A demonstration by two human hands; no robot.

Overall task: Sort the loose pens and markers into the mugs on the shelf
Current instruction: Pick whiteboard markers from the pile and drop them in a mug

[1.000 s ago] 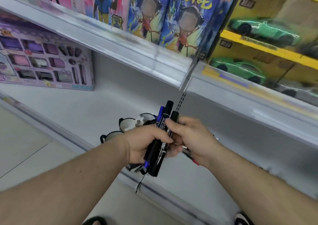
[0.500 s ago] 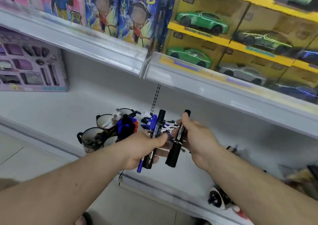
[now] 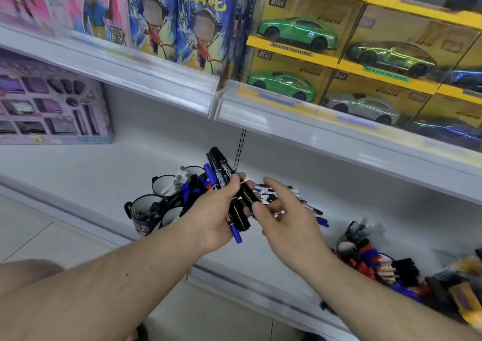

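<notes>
Left hand: the left hand (image 3: pixel 217 215) is clamped round a bundle of markers (image 3: pixel 229 192), thumb across the front, fingers wrapped behind.
Bundle: black markers with white lettering plus 1 blue pen (image 3: pixel 234 232) whose tip pokes out below the palm; the caps point up and away, above the mugs (image 3: pixel 156 205).
Right hand: the right hand (image 3: pixel 284 220) sits just right of the bundle, fingers apart and loosely bent, gripping nothing; its thumb tip (image 3: pixel 257 207) touches or nearly touches a black marker barrel, which one I cannot tell.
Mugs: a cluster of dark mugs with white insides stands on the white shelf (image 3: pixel 104 173), just left of the bundle; several already hold blue, black and white pens.
Loose pens: a pile of loose pens (image 3: pixel 305 202) lies on the shelf behind the right hand, right of the mugs.
Far right of the mugs: a blurred heap of red, blue and black items (image 3: pixel 378 265).
Far left of the mugs: a purple boxed set (image 3: pixel 49 105).
Above the mugs: boxed toy cars (image 3: pixel 294 32) on the upper shelf.
</notes>
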